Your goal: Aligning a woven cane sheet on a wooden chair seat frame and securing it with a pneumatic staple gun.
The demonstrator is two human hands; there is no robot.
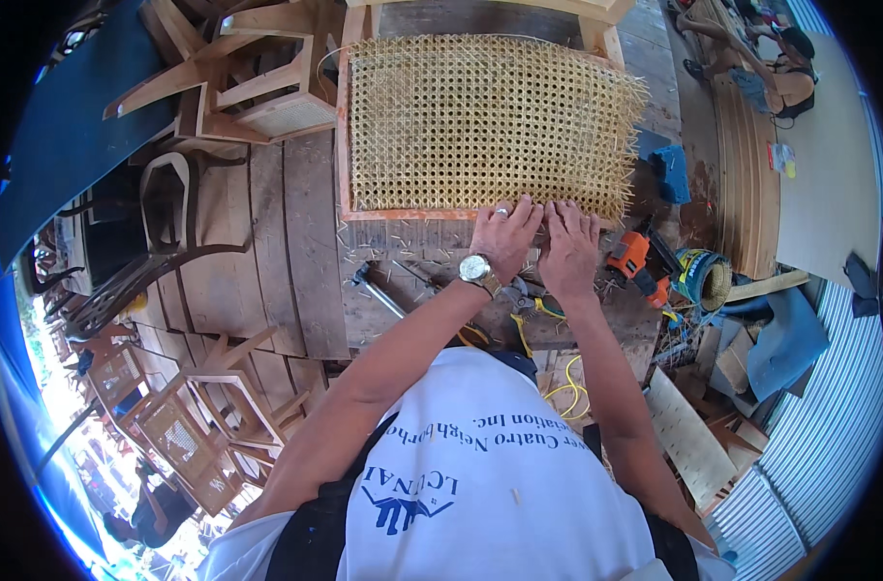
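Note:
A woven cane webbing sheet (480, 126) lies over a wooden frame (343, 145) on the workbench, its loose strands fringing the right side. My left hand (505, 239), with a ring and a wristwatch, is at the near edge of the webbing with its fingers bent onto it. Close beside it, my right hand (568, 250) has its fingers bunched together on the same edge. Both hands seem to grip the webbing there; the thumbs are largely hidden. Right of my right hand lies an orange and black power tool (633, 255). Yellow-handled pliers (524, 302) rest below my hands.
A hammer (376, 289) lies at the bench's near left, among cane scraps. Wooden chair frames (258, 73) are piled at far left, others (204, 416) at lower left. A blue-green can (701, 278) stands at right. A person (785, 77) sits at far right.

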